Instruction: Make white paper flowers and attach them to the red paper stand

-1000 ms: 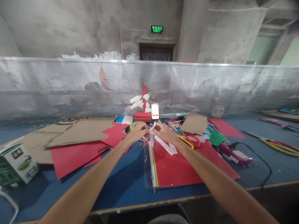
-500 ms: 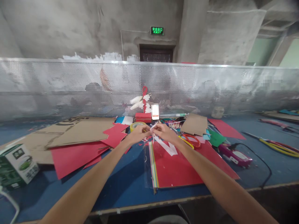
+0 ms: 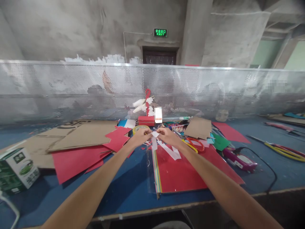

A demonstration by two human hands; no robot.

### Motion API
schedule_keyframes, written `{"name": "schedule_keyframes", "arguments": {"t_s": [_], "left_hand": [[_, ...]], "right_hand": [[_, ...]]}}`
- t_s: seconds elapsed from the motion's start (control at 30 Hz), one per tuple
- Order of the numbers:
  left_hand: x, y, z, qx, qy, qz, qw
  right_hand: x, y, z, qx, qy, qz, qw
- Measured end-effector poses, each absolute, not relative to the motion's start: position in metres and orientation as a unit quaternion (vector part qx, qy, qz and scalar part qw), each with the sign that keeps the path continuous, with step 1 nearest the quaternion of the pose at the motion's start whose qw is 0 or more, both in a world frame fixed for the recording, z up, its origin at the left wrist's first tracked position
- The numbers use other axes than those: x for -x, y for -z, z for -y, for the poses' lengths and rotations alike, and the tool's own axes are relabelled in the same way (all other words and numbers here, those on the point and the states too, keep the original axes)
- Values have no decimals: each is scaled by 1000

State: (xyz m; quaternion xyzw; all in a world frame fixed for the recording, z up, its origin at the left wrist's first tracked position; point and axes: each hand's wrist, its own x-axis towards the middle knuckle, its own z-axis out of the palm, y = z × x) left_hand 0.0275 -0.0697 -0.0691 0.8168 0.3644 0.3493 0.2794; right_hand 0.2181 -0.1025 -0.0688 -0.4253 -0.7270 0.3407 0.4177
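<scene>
Between my two hands a white paper strip (image 3: 155, 134) is stretched, pinched at both ends. My left hand (image 3: 141, 135) grips its left end with fingertips closed. On the other end, my right hand (image 3: 168, 136) is closed the same way. One length of white paper hangs below the fingers; I cannot tell whether it is part of the same strip. Another white strip (image 3: 173, 153) lies on the red paper stack (image 3: 183, 173) under my right wrist. A yellow tape roll (image 3: 140, 128) sits just behind my left hand. Scissors with red and yellow handles (image 3: 196, 144) lie right of my right hand.
Cardboard sheets (image 3: 81, 136) and red paper (image 3: 78, 160) cover the left side. A green and white box (image 3: 20, 170) stands far left. To the right are a purple device (image 3: 240, 160) with a cable and long shears (image 3: 281, 149). A perforated metal screen (image 3: 114, 86) borders the back.
My hands drew close together with the paper bunched between them, then parted slightly, and the white strip now shows flatter between the fingertips. Objects on the table have stayed put.
</scene>
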Motion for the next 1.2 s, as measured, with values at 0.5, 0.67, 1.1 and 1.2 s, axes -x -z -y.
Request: {"name": "schedule_keyframes", "arguments": {"t_s": [0.5, 0.67, 1.1, 1.2], "left_hand": [[-16, 70, 57, -786, -380, -441, 207], [-11, 73, 51, -772, -380, -457, 227], [18, 82, 20, -726, -422, -491, 231], [18, 74, 29, -731, -422, -491, 212]], "right_hand": [[-220, 65, 102, 417, -412, 679, 442], [-221, 68, 99, 375, -449, 657, 476], [-236, 55, 103, 213, -519, 571, 600], [-244, 49, 102, 239, -511, 571, 597]]}}
